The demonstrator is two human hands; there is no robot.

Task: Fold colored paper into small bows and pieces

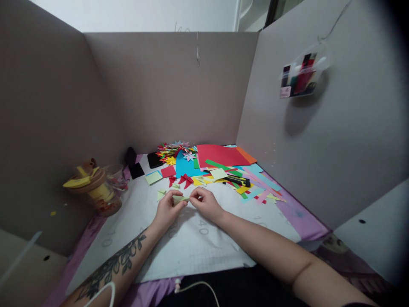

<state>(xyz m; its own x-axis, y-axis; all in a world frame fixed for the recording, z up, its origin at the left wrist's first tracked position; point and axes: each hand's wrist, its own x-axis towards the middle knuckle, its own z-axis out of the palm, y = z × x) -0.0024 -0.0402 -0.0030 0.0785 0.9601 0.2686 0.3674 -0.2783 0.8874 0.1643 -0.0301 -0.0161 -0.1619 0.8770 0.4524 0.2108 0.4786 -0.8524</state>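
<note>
A small pale green folded paper (180, 199) is pinched between my two hands, low over the white cloth. My left hand (170, 207) grips its left side with thumb and fingers. At the paper's right end, my right hand (204, 202) closes its fingertips on the tip. Just left of my left hand lies another light green folded piece (161, 195). Beyond my hands are red folded pieces (185, 181) and a square pale green sheet (218, 174). My fingers partly hide the held paper.
Folded paper stars (174, 151) are heaped at the back. Beside them lie large red sheets (220, 155), coloured strips (260, 179) and a black-and-yellow cutter knife (238, 181). A brown-and-yellow container (99, 189) stands left. Grey panels (172, 85) enclose the table; a clear bag (303, 74) hangs right.
</note>
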